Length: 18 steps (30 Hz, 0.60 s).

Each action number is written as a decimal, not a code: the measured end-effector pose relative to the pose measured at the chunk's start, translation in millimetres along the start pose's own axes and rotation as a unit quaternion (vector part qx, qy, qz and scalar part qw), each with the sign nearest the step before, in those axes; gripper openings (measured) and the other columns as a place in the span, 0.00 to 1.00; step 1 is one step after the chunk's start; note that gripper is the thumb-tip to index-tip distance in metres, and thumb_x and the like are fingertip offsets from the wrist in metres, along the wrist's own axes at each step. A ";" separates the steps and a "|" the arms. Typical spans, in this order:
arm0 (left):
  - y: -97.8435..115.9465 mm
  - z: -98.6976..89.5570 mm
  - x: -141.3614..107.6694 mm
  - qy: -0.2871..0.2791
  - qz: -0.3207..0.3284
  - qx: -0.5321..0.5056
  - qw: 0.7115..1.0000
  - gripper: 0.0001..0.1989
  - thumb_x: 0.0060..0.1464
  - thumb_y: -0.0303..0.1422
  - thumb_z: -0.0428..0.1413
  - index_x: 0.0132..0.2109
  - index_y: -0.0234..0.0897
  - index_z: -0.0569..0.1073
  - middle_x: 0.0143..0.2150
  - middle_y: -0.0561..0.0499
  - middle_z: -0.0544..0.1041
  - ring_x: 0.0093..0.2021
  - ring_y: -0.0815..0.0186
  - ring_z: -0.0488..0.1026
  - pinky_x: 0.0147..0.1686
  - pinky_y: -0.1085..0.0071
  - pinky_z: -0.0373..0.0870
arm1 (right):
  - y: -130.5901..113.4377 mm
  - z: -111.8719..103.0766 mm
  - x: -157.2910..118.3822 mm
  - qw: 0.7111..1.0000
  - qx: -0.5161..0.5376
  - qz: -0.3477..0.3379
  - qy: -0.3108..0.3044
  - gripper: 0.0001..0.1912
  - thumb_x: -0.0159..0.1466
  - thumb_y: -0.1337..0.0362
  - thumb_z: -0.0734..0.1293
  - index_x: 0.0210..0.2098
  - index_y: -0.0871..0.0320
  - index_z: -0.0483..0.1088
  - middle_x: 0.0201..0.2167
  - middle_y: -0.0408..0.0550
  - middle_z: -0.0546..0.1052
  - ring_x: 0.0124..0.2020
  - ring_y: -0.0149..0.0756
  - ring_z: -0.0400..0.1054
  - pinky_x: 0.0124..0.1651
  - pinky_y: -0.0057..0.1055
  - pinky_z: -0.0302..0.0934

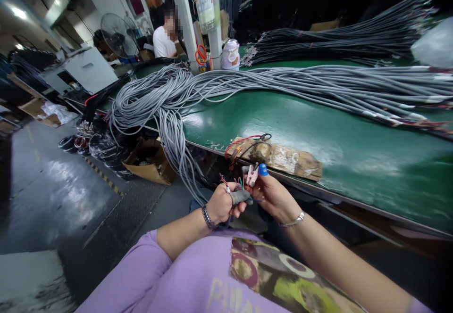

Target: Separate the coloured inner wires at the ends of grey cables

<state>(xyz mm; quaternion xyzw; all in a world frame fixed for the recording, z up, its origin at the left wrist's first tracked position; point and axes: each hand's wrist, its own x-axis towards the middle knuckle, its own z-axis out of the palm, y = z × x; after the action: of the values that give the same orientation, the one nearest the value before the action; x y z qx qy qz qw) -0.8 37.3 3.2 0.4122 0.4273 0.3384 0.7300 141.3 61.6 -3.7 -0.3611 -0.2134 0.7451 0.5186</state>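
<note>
My left hand [222, 203] is closed around the stripped end of a cable, and thin coloured wires [240, 182] stick up between its fingers. Its thumb is wrapped in a worn grey covering. Close against it, my right hand [276, 195] is pinched, with a blue cover [263, 169] on one fingertip. At those fingertips is a small pink, clip-like piece [252, 175]; its exact kind is unclear. Both hands are in front of the bench edge. Fine wire ends also show between the hands.
A wooden board [297, 162] with red and black leads lies at the edge of the green bench [354, 162]. Grey cables [152, 96] drape over its left end; black cables [336, 35] lie behind. A post [184, 20], a cardboard box [150, 162] and a seated person [163, 42] are beyond.
</note>
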 end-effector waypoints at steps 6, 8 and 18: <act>-5.2 1.3 -12.6 0.016 0.013 0.037 0.999 0.21 0.42 0.49 0.61 0.30 0.33 0.69 0.17 0.55 0.70 0.11 0.76 0.61 0.10 0.79 0.52 | -1.0 -4.9 -5.5 0.999 -0.012 0.015 -0.025 0.26 0.53 0.38 0.66 0.30 0.55 0.73 0.25 0.45 0.74 0.23 0.31 0.65 0.28 0.29 0.64; -7.7 2.6 -17.1 0.020 0.016 0.035 0.999 0.22 0.41 0.49 0.62 0.31 0.33 0.69 0.18 0.55 0.70 0.11 0.75 0.61 0.11 0.79 0.53 | -3.7 -3.0 -8.0 0.999 -0.013 0.018 -0.037 0.25 0.54 0.39 0.66 0.31 0.55 0.73 0.26 0.45 0.74 0.23 0.30 0.64 0.28 0.29 0.63; -1.8 10.9 -15.4 0.075 0.064 -0.001 0.995 0.21 0.45 0.49 0.59 0.29 0.34 0.67 0.17 0.56 0.69 0.11 0.76 0.60 0.10 0.78 0.48 | -1.7 -0.7 -14.4 0.991 -0.086 -0.095 0.026 0.18 0.53 0.47 0.71 0.26 0.56 0.72 0.22 0.42 0.69 0.23 0.29 0.59 0.26 0.27 0.58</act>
<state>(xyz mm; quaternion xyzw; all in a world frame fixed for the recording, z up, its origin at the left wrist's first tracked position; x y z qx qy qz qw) 3.0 20.1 10.1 0.4111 0.4532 0.4154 0.6731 145.8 48.8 1.6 -0.4019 -0.2962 0.6614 0.5597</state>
